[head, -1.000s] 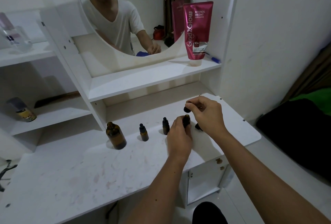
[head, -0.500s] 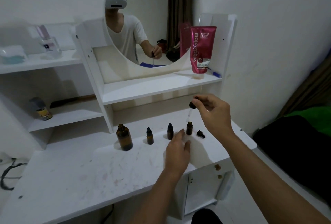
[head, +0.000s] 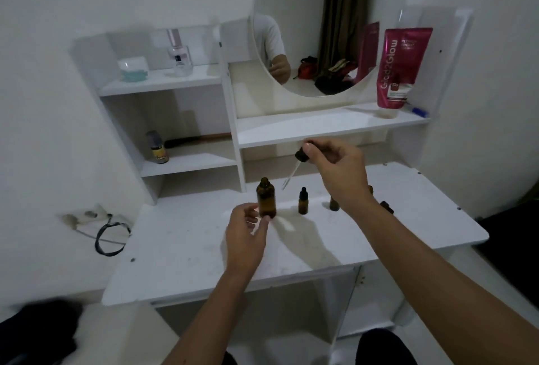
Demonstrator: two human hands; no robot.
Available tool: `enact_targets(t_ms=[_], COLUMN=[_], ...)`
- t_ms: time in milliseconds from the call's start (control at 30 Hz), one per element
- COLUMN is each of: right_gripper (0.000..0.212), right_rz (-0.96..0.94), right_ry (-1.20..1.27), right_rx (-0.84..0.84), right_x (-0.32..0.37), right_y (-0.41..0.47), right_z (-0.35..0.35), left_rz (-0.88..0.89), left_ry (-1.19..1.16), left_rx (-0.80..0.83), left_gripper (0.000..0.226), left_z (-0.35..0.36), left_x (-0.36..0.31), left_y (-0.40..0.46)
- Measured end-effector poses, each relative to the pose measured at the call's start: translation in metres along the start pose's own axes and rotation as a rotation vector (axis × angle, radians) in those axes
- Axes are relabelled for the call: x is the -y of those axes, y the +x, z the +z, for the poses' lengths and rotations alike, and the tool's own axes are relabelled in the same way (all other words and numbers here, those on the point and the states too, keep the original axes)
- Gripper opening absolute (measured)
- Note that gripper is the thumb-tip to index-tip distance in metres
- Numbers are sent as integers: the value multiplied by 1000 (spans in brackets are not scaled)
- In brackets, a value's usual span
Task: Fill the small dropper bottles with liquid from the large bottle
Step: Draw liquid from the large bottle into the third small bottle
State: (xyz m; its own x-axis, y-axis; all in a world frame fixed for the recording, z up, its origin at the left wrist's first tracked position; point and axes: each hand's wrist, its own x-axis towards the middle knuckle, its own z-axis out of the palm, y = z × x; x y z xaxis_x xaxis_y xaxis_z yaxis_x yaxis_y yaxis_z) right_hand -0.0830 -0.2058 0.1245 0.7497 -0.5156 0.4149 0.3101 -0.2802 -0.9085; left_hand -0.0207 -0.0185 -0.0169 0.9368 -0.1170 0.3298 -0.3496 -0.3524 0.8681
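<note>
The large amber bottle [head: 266, 197] stands uncapped on the white table [head: 186, 248]. My left hand [head: 246, 235] is at its base, fingers curled and touching it. My right hand [head: 339, 172] pinches a black dropper cap [head: 302, 155]; its glass pipette [head: 288, 179] slants down-left, tip in the air right of the large bottle's neck. One small capped dropper bottle [head: 303, 201] stands to the right. Another small bottle [head: 334, 203] is partly hidden behind my right wrist, and a loose black cap [head: 387, 207] lies past my forearm.
A shelf unit [head: 320, 128] with a round mirror [head: 326, 26] stands behind the bottles, holding a pink tube [head: 401, 70]. Left shelves carry a small jar [head: 157, 147], a clear bottle [head: 179, 54] and a tub [head: 132, 68]. A black cable [head: 109, 236] hangs at the table's left.
My right hand carried the dropper leftward from the small bottles toward the large bottle. My left hand left the small bottle and moved to the large bottle's base. The view shifted.
</note>
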Motion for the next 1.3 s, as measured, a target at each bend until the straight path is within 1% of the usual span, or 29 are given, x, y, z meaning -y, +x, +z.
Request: enact_targets(t_ms=[67, 167, 233, 333, 433, 533, 700, 833, 967, 1133, 1300], right_gripper=[13, 15, 15, 15, 15, 16, 17, 16, 21, 28, 33], right_rz=[-14, -63, -88, -121, -145, -162, -176, -140, -120, -101, -133], right_ry=[23, -24, -57, -97, -131, -157, -222, -284, -336, -337, -334], right_rx=[38, 75, 74, 65, 80, 101, 159, 211, 264, 269, 266], right_x=[5, 10, 11, 7, 2, -6, -20, -33, -45, -51, -49], right_y=[4, 12, 16, 21, 25, 26, 24, 21, 14, 9, 1], right_z=[15, 30, 35, 38, 41, 47, 57, 63, 66, 64, 54], left_rz=[-68, -156, -156, -150, -137, -129, -126, -108, -127, -149, -130], left_ry=[12, 45, 66, 58, 56, 74, 79, 80, 78, 84, 74], left_rx=[-14, 76, 133, 167, 149, 145, 151, 146, 149, 147, 137], left_gripper=[50, 68, 73, 66, 52, 46, 42, 40, 40, 40, 40], left_z=[-5, -1, 5, 10, 11, 11, 11, 11, 11, 12, 11], left_x=[4, 3, 5, 8, 10, 8, 6, 7, 6, 6, 7], left_y=[8, 17, 23, 27, 28, 29, 29, 29, 29, 28, 27])
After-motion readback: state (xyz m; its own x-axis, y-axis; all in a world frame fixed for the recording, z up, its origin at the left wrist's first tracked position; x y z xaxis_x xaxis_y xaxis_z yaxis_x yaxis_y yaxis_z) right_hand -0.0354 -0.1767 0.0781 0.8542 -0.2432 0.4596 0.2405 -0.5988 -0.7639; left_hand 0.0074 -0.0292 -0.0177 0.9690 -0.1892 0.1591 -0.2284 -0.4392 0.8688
